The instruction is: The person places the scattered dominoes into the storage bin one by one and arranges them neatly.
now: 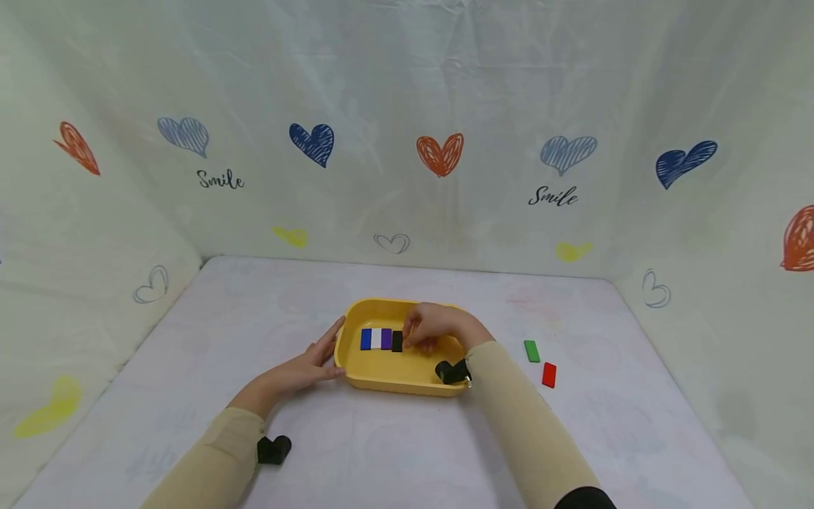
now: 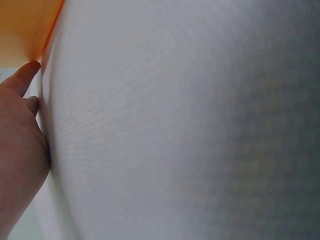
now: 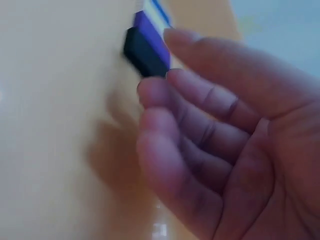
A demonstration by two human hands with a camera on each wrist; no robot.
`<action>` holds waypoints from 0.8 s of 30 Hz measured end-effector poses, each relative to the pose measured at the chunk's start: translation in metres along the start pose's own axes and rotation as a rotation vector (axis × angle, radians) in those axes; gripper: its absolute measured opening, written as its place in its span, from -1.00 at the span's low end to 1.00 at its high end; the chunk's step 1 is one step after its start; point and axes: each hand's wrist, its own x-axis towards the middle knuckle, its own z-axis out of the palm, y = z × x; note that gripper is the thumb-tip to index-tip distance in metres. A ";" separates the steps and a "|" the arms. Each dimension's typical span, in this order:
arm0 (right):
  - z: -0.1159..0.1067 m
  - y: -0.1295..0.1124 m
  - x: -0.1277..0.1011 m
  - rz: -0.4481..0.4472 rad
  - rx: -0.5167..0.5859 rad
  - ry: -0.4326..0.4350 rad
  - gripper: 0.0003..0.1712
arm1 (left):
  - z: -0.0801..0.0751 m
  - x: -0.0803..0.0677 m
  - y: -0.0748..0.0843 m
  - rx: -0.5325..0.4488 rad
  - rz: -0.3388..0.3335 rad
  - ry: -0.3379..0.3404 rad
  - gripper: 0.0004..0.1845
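Centre frame: four blocks are lined up in tray, touched by straight-fingered left hand. Right hand loosely curled, seemingly empty. Frame right: green block, red block left outside.

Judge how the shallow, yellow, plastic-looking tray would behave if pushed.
The tray would probably slide rather than tip, being wide and low-sided. It seems stiff: no bending shows where the left hand touches its side. The small, multicoloured rectangular blocks inside could shift, with bare space beside them.
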 end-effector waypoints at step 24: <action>0.012 0.008 0.013 0.040 -0.057 -0.004 -0.72 | 0.000 -0.001 0.001 -0.008 0.016 -0.004 0.05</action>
